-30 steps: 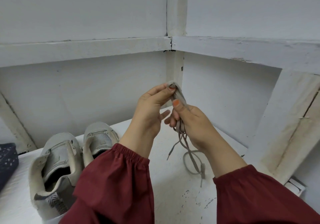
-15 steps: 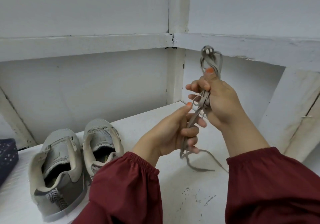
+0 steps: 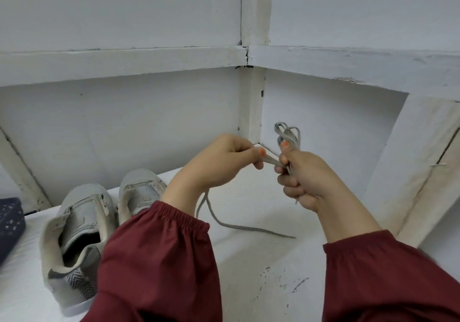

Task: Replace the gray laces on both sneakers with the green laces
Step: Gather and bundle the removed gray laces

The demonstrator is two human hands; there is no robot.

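Observation:
Two gray sneakers stand side by side without laces on the white surface at the left: the nearer one (image 3: 74,242) and the farther one (image 3: 140,192), partly hidden by my left sleeve. My right hand (image 3: 306,179) grips a folded bundle of gray lace (image 3: 287,134), whose loops stick up above the fist. My left hand (image 3: 224,162) pinches the strands of the same lace just left of the bundle. The lace's loose tail (image 3: 249,229) hangs down and trails across the surface. No green laces are in view.
The white surface (image 3: 249,284) sits in a corner of white wooden walls with a post (image 3: 251,107) behind the hands. A dark blue speckled object (image 3: 10,224) lies at the far left edge. A slanted white beam (image 3: 428,172) stands at the right.
My right hand has come down with the lace bundle. My left hand has risen level with it and now pinches the strands close to the bundle. The tail lies farther right.

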